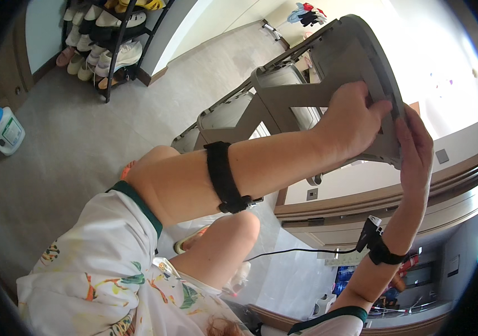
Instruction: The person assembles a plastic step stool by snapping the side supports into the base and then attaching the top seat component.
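Observation:
A grey plastic stool (328, 61) is held up in the air, tipped on its side, with its seat to the right and its legs (225, 117) pointing left. My left hand (353, 120) grips the lower edge of the seat from the underside, and its forearm, which wears a black strap, crosses the middle of the view. My right hand (415, 148) comes up from the lower right and clasps the same edge from the seat's top side, fingers flat along it. A black band with a small device and a cable sits on that wrist.
A black shoe rack (110, 33) full of shoes stands at the upper left. A white bottle with a blue cap (6, 131) sits on the grey tiled floor (65, 168) at the left. Wood-trimmed wall (362, 201) and shelving lie lower right. My knees show below the arm.

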### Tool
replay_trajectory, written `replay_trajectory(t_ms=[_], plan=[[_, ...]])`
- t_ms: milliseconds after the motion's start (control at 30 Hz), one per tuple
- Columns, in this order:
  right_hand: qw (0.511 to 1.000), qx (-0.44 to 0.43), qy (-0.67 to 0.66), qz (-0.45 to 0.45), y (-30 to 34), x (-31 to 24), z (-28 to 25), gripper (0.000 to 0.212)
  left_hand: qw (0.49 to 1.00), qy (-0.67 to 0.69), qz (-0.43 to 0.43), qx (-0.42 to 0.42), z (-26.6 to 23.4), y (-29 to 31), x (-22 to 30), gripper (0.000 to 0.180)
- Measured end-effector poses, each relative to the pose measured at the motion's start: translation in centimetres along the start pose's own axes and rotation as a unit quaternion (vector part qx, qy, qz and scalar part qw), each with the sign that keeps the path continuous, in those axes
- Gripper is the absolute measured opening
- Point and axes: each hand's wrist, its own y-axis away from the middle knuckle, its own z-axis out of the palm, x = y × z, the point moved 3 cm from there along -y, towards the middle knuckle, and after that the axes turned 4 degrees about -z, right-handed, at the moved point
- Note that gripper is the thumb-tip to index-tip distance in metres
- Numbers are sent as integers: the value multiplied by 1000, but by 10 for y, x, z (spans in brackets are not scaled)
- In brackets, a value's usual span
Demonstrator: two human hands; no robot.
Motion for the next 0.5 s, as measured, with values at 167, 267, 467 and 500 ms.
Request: replay_trajectory(t_ms=[167, 267, 467, 500], plan=[[1000, -28, 14, 3, 2, 3, -6, 33, 997, -52, -42, -38, 0, 4, 1, 28], [999, -29, 14, 17, 3, 5, -8, 32, 997, -33, -55, -51, -1, 7, 6, 28], [997, -10, -64, -52, 4, 0, -3, 29, 1000, -9, -1, -26, 1, 4, -3, 26], [996, -17, -72, -54, 2, -1, -4, 28, 1000, -10, 0, -25, 0, 2, -5, 26]])
